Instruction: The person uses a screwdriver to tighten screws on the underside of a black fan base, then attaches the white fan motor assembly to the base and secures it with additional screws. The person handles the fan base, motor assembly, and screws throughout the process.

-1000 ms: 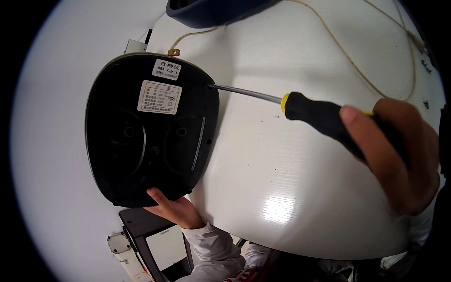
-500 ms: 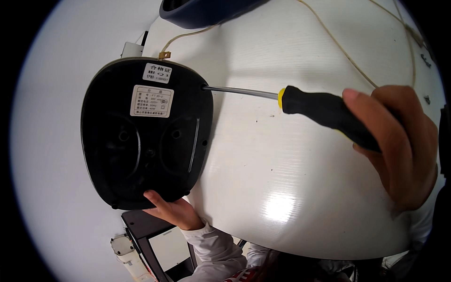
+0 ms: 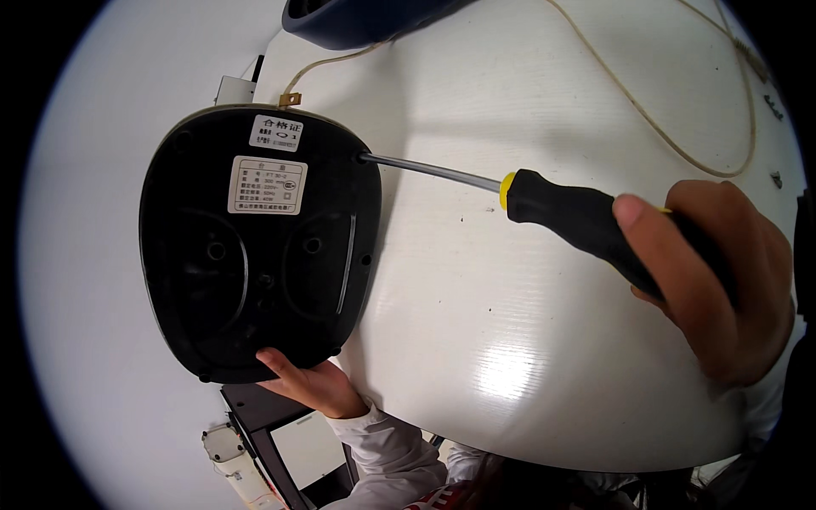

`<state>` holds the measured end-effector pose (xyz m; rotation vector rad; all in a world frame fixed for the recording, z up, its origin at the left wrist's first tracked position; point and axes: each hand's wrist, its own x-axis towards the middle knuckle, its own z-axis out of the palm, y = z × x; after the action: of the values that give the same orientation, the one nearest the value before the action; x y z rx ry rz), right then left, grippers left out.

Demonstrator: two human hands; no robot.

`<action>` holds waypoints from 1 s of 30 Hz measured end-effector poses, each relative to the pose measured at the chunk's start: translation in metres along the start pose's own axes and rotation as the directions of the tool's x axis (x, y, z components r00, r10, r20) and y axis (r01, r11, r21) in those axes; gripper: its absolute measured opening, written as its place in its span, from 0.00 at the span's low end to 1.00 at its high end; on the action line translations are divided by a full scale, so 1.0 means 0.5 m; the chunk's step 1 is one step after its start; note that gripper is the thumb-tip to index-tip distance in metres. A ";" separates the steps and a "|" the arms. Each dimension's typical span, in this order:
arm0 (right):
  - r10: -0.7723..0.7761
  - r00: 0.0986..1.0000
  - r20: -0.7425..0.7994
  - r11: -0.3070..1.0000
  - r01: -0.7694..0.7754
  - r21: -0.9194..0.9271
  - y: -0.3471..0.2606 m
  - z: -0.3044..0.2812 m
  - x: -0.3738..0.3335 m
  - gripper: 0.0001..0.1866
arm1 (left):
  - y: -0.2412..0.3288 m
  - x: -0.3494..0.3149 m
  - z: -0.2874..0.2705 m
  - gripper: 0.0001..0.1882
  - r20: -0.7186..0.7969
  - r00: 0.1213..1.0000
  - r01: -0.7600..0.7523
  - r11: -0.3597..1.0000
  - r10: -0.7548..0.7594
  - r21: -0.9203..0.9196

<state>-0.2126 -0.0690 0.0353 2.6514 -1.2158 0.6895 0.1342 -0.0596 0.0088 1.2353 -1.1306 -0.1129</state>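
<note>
At the upper right corner of the black base [image 3: 263, 246], I saw the tip of the screwdriver [image 3: 544, 204] standing in a small hole [image 3: 357, 158] near the rim, as it had a second earlier, so I judged that work on that one point was still in hand. What had changed was the right hand [image 3: 722, 280]: half a second before, it had sat higher with the shaft flatter, and now it was lower again, the shaft sloping down toward the handle. A yellow stripe showed once more along the handle's upper side, which I read as the tool being rolled in the palm. Those fingers were wrapped firmly about the handle. The left hand [image 3: 319, 387] had kept its hold on the lower rim, thumb over the base's face, other fingers hidden beneath. The base, underside toward my camera, lay over the left edge of the white table [image 3: 510, 280]; I could not tell whether the table bore any of its weight. Its pale cord [image 3: 331, 61] ran up toward the dark blue housing [image 3: 348, 25]. Whether a screw was turning, I could not see; the tip's end was hidden.
</note>
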 end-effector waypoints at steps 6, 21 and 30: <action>-0.134 0.982 -0.130 0.991 0.129 -0.046 0.007 0.011 -0.006 0.31 | 0.005 0.007 0.009 0.42 0.024 1.000 0.000 1.000 0.000 -0.019; 0.282 0.944 0.173 0.884 -0.326 0.335 -0.020 -0.010 0.020 0.26 | 0.003 0.010 0.009 0.43 -0.035 0.995 0.089 0.994 -0.091 -0.071; 0.457 0.824 0.335 0.620 -0.565 0.544 -0.030 -0.016 0.020 0.24 | -0.010 0.006 -0.002 0.34 -0.084 0.994 0.055 0.991 -0.066 -0.118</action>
<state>-0.1982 -0.0635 0.0480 2.8873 -2.1886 1.1553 0.1387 -0.0627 0.0069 1.1607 -0.9971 -0.1659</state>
